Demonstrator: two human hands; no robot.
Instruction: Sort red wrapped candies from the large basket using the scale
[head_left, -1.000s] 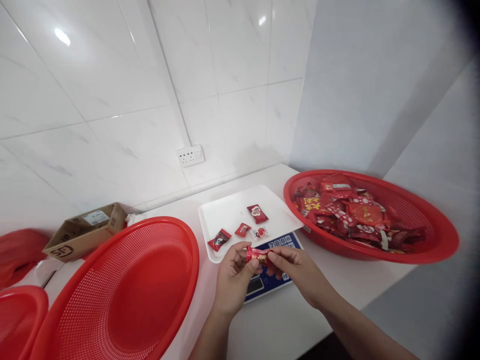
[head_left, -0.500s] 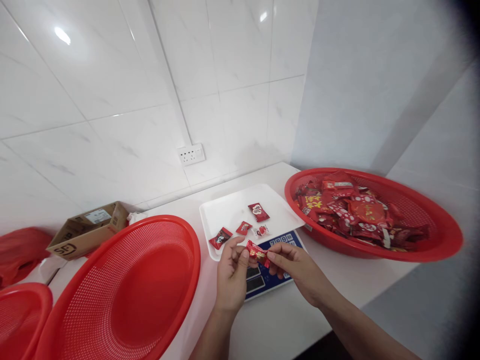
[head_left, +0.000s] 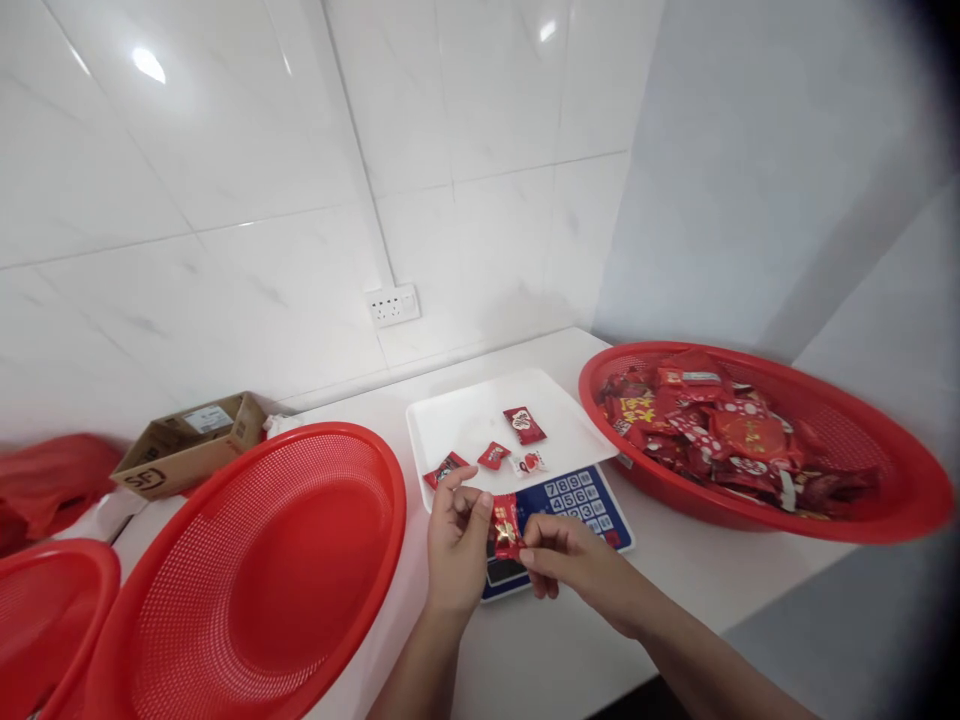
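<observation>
Glossy veined tiles (head_left: 255, 150) back a smooth white tabletop (head_left: 540, 670), which shows as a strip between the blue-fronted scale (head_left: 574, 490) and its near edge. Over the scale, one shiny red packet (head_left: 505, 528) is pinched narrowly, by the left hand (head_left: 459, 545) at its left side and the right hand (head_left: 574, 565) at its lower right corner. Four small wrapped pieces (head_left: 524, 425) lie on the white tray (head_left: 465, 405). Three perforated plastic baskets (head_left: 667, 490) flank it: two left, one right, heaped with red packages (head_left: 754, 432).
</observation>
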